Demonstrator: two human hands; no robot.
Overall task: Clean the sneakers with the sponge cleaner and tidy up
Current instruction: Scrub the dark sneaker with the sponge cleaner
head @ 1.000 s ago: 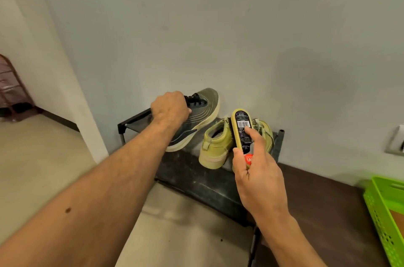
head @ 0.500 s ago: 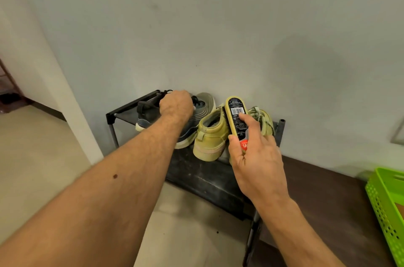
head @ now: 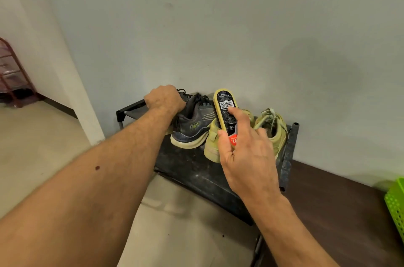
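On the black shoe rack [head: 196, 172] by the wall, a dark grey sneaker [head: 192, 126] stands with its heel toward me. My left hand [head: 164, 99] grips it at the laces and collar. To its right stand two olive-green sneakers: one [head: 211, 146] is partly hidden behind my right hand, the other [head: 273, 126] sits at the rack's right end. My right hand [head: 244, 153] holds the sponge cleaner [head: 225, 111] upright, a yellow oval with a black barcode label facing me, thumb and fingers around its lower half.
A dark brown wooden surface [head: 332, 205] adjoins the rack on the right, with a bright green perforated basket [head: 395, 207] at the frame's edge. Beige floor lies below and left. A white wall corner [head: 72, 83] and a reddish rack [head: 11, 74] stand at far left.
My left hand has lowered the dark grey sneaker from a tilted, raised pose onto the rack, turning its heel toward me. My right hand and the sponge cleaner stay roughly in place.
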